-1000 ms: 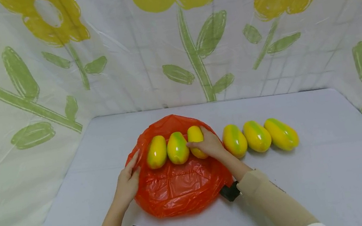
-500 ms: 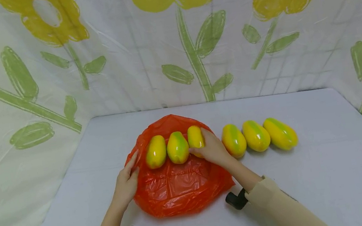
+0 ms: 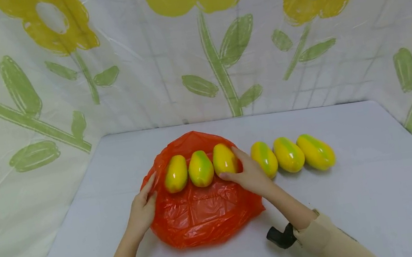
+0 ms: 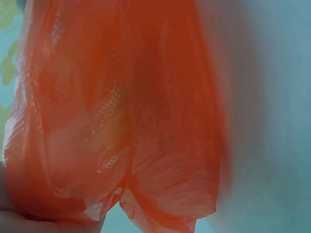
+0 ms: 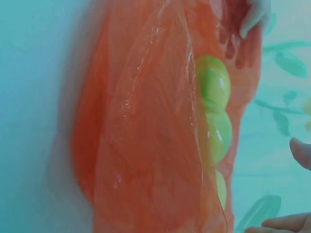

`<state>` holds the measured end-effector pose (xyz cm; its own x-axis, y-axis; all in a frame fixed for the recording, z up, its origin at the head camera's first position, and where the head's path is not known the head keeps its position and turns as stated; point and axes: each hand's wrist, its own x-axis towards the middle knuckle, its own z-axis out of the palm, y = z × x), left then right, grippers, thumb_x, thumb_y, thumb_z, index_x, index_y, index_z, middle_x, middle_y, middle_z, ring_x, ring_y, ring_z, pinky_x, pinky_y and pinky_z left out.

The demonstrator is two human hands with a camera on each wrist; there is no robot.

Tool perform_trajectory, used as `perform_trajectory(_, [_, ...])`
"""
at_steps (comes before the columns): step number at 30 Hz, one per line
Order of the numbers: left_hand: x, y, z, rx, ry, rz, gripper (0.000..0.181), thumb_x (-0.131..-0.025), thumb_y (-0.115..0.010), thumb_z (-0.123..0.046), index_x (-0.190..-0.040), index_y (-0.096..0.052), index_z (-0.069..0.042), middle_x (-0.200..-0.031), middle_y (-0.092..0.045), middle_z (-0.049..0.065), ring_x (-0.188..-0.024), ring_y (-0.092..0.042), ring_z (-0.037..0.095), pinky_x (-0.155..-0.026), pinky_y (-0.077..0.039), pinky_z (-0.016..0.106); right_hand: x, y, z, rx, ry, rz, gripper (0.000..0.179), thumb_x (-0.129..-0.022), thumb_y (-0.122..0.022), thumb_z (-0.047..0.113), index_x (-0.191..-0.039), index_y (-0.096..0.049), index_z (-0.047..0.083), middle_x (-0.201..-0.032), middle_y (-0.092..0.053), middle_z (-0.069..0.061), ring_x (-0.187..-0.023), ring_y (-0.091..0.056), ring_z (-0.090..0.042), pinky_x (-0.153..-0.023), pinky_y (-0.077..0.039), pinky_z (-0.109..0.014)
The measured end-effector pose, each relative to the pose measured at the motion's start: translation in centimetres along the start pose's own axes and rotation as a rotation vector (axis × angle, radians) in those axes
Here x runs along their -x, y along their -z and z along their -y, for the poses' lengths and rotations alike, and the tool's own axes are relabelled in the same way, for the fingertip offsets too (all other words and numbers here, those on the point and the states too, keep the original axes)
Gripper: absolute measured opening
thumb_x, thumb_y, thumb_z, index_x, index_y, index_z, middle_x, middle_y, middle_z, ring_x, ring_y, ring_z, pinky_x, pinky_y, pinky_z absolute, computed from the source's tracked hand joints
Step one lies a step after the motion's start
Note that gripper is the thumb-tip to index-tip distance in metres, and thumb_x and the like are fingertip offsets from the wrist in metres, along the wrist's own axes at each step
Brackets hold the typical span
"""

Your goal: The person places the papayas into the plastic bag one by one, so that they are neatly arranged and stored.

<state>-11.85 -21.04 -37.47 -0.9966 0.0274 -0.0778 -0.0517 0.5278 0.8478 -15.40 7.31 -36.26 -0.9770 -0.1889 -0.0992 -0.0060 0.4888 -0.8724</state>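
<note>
Three glossy fruits (image 3: 201,169), likely firm, slippery and best cupped round the middle, lie in the thin bag (image 3: 201,207) at frame centre, the right hand (image 3: 250,178) spread and gripping nothing beside them, the left hand (image 3: 142,212) straight-fingered against the bag's left edge.

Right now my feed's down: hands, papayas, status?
Left hand grips red plastic bag. Right hand beside three bagged papayas. Three outside papayas, one partly behind right hand.

In the head view, the right hand (image 3: 252,177) partly hides the papaya (image 3: 223,157) at its thumb and another papaya (image 3: 265,156) beyond its knuckles; the left wrist view crops the left hand (image 3: 141,211).
</note>
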Motion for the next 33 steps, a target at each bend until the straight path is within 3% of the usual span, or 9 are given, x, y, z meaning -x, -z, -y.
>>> perform_trajectory(7, [0.0, 0.1, 0.0, -0.009, 0.007, -0.001, 0.054, -0.101, -0.035, -0.001, -0.153, -0.026, -0.006, -0.153, -0.028, 0.027, -0.142, -0.02, 0.044, -0.112, -0.022, 0.058, 1.7, 2.1, -0.6, -0.043, -0.029, 0.014, 0.08, -0.091, -0.069, 0.028, -0.153, -0.025, 0.002, -0.155, -0.029, -0.02, -0.139, -0.031, -0.041, -0.107, -0.033, -0.058])
perform_trajectory(13, [0.0, 0.0, 0.0, -0.016, -0.001, -0.001, 0.053, -0.101, -0.035, 0.0, -0.153, -0.026, -0.005, -0.151, -0.03, 0.028, -0.141, -0.021, 0.044, -0.111, -0.023, 0.058, 3.0, 4.1, -1.0, -0.078, -0.066, 0.003, 0.081, -0.093, -0.065, 0.031, -0.154, -0.021, 0.001, -0.157, -0.023, -0.021, -0.14, -0.025, -0.046, -0.109, -0.029, -0.056])
perform_trajectory(20, [0.0, 0.0, 0.0, -0.011, 0.001, 0.004, 0.053, -0.101, -0.035, -0.001, -0.153, -0.026, -0.005, -0.152, -0.03, 0.028, -0.142, -0.021, 0.044, -0.111, -0.023, 0.058, 4.4, 6.0, -1.4, -0.1, -0.051, 0.0, 0.083, -0.094, -0.064, 0.031, -0.154, -0.016, 0.0, -0.159, -0.019, -0.021, -0.143, -0.019, -0.044, -0.111, -0.027, -0.054])
perform_trajectory(33, [-0.1, -0.1, -0.1, -0.009, -0.015, 0.014, 0.053, -0.101, -0.035, -0.001, -0.153, -0.026, -0.004, -0.151, -0.029, 0.029, -0.142, -0.019, 0.045, -0.112, -0.021, 0.059, 6.2, 7.7, -1.9, -0.104, -0.047, -0.037, 0.087, -0.092, -0.066, 0.033, -0.155, -0.015, 0.001, -0.159, -0.018, -0.018, -0.143, -0.019, -0.042, -0.11, -0.028, -0.055])
